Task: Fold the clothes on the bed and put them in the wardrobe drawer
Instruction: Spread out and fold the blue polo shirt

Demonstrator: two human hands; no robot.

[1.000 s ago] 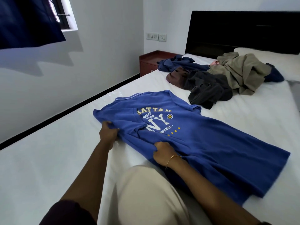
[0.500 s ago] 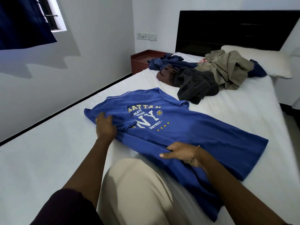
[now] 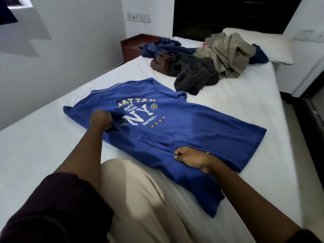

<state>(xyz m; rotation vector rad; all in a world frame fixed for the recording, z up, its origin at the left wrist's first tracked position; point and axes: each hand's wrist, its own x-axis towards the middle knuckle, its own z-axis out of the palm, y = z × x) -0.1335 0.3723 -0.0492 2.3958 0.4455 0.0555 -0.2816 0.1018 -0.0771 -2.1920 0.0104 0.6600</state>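
Observation:
A blue polo shirt (image 3: 192, 130) with white "NY" lettering lies spread face up across the white bed (image 3: 245, 106). My left hand (image 3: 100, 120) is closed on the shirt's fabric near the shoulder, left of the lettering. My right hand (image 3: 188, 157), with a thin bracelet at the wrist, pinches the shirt's near side edge. A heap of unfolded clothes lies near the headboard: a dark grey garment (image 3: 194, 76), a khaki one (image 3: 228, 53), a navy one (image 3: 163, 47) and a brown one (image 3: 160, 63).
My knee in beige trousers (image 3: 140, 199) rests on the bed's near edge. A white pillow (image 3: 273, 44) and black headboard (image 3: 228, 13) are at the far end. A reddish bedside table (image 3: 133, 45) stands by the left wall. Dark floor runs along the right.
My right hand slid further right along the shirt's near edge and closed on it. My left hand closed on the fabric by the shoulder. The view shifted left.

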